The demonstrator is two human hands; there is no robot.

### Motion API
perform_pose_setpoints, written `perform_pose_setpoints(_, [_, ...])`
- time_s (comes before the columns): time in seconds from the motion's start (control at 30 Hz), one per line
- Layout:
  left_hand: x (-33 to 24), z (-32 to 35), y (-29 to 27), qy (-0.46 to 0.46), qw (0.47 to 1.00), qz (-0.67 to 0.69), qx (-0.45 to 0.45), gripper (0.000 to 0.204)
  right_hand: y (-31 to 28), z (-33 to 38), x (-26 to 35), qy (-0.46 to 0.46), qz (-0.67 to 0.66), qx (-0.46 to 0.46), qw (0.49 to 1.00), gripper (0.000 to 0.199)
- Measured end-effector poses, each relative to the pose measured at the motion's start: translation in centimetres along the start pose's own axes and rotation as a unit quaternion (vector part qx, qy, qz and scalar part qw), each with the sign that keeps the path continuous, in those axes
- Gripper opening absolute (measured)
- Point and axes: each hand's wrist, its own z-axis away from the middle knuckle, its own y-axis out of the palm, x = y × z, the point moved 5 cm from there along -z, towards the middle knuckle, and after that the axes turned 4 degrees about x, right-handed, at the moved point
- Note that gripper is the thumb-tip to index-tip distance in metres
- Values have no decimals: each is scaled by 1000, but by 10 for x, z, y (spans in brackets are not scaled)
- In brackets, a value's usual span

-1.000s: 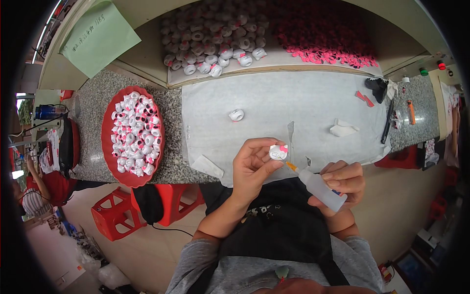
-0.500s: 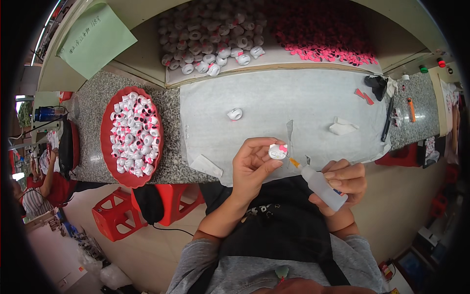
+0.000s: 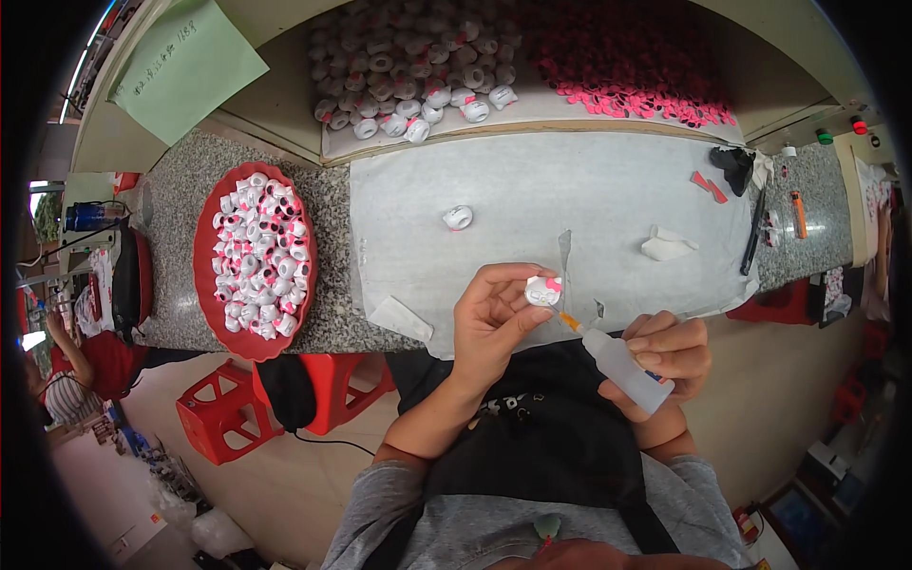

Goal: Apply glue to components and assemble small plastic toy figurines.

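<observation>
Between the thumb and fingers of my left hand (image 3: 494,313) is a small white figurine head (image 3: 542,291) with a pink patch, held up over the table's front edge. My right hand (image 3: 670,356) grips a translucent squeeze bottle (image 3: 622,366), tilted up and to the left. Its orange-and-metal needle tip (image 3: 570,321) points at the lower right of the figurine head; whether it touches cannot be made out. Another white head (image 3: 457,218) lies alone on the white paper (image 3: 408,256) beyond my left hand.
A red scalloped tray (image 3: 204,275) of finished-looking white-and-pink heads stands at the left. On the back shelf lie piled white heads (image 3: 408,90) and many pink pieces (image 3: 636,95). Crumpled tissue (image 3: 669,244), a black pen (image 3: 753,233) and an orange lighter (image 3: 798,215) lie at the right.
The figurine head has turned slightly in my left fingers, and the needle tip has shifted a little down along it. Both hands keep their holds.
</observation>
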Motion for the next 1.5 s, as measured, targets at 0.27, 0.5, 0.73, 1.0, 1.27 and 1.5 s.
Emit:
perform_pose_setpoints(0.27, [0, 0, 1, 24, 999, -32, 21, 33, 2, -3, 0, 1, 65, 14, 998, 39])
perform_pose_setpoints(0.5, [-4, 1, 4, 75, 990, -109, 44, 31, 4, -3, 0, -5, 73, 23, 997, 39])
perform_pose_setpoints(0.73, [-5, 1, 1, 95, 981, -166, 43, 30, 2, -1, -1, 15, 34, 21, 999, 49])
perform_pose_setpoints(1.0, [-10, -3, -2, 106, 976, -185, 38, 30, -2, -8, -7, 25, 96, 14, 995, 38])
perform_pose_setpoints(1.27, [-29, -4, -34, 113, 985, -110, -71, 33, -35, -62, -90, 273, 44, 32, 960, 24])
perform_pose_setpoints(1.5, [-30, 0, -32, 118, 982, -113, -93, 32, -31, -125, -146, 50, 514, 115, 849, 18])
